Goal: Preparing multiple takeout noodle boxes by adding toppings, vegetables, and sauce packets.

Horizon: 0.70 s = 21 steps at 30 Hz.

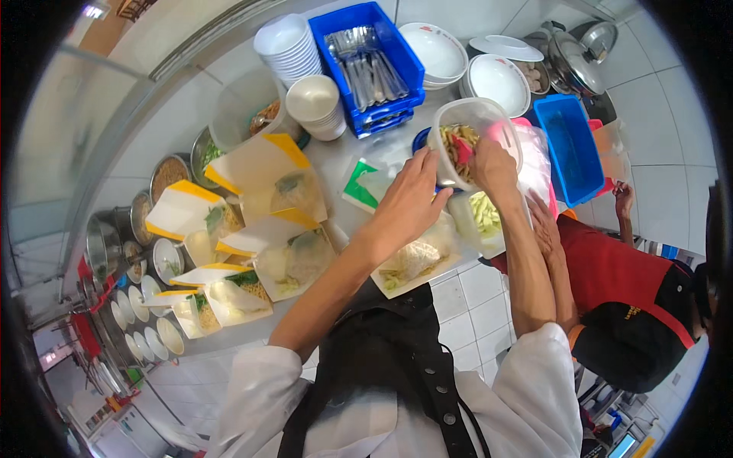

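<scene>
My left hand (408,197) steadies the near left side of a translucent plastic tub (514,129), fingers against its wall and thumb spread. Inside the tub is brownish chopped food (452,136) in liquid. My right hand (495,169) reaches into it, fingers closed around what looks like a red utensil (460,150); its handle is hidden. Below my left hand sits an open paper box (395,286) with a bagged portion and greens in it. Beside that stands a container of pale green sliced vegetables (485,214). A green and white packet (361,183) lies left of my hand.
Open food boxes with yellow flaps (292,252) crowd the left. Behind stand stacked white bowls (314,100), a blue cutlery bin (366,123) and ceramic bowls (498,86). A blue tub (570,151) is at right. A co-worker in red (607,257) stands close, one hand (541,223) by my right forearm.
</scene>
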{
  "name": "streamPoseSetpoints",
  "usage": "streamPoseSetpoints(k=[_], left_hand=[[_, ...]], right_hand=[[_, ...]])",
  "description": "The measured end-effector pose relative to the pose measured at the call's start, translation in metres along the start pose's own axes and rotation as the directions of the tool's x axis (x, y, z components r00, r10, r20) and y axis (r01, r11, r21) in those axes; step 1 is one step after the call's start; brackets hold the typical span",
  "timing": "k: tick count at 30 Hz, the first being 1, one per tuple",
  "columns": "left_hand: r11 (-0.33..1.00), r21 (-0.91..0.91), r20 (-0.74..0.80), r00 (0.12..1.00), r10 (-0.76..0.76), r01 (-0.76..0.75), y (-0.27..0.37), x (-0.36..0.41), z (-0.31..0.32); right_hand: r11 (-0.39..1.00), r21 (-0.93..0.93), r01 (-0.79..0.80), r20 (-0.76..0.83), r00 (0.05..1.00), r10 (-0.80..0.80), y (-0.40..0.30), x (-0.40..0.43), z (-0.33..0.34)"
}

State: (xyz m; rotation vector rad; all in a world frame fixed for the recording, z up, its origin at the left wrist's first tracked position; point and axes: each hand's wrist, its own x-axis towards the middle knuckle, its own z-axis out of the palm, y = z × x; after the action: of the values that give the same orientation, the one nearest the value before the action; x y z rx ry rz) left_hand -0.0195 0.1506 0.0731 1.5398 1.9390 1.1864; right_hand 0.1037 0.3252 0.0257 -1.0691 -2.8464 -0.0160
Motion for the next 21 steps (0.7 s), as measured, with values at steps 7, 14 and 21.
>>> streamPoseSetpoints(k=[7,14,21], left_hand=[[0.995,-0.028,0.001,0.995,-0.100,0.100,0.000,0.022,0.013],[0.995,0.035,-0.080,0.992,-0.094,0.097,0.003,0.027,0.018],[0.990,0.076,-0.069,0.992,-0.110,0.116,0.005,0.030,0.023]], right_hand=[[0.952,0.206,-0.226,0.185,0.964,0.189,0.021,-0.004,-0.050],[0.871,0.443,-0.211,0.266,0.959,0.098,0.038,-0.007,-0.073],[0.840,0.478,-0.259,0.326,0.940,0.104,0.039,-0.015,-0.084]])
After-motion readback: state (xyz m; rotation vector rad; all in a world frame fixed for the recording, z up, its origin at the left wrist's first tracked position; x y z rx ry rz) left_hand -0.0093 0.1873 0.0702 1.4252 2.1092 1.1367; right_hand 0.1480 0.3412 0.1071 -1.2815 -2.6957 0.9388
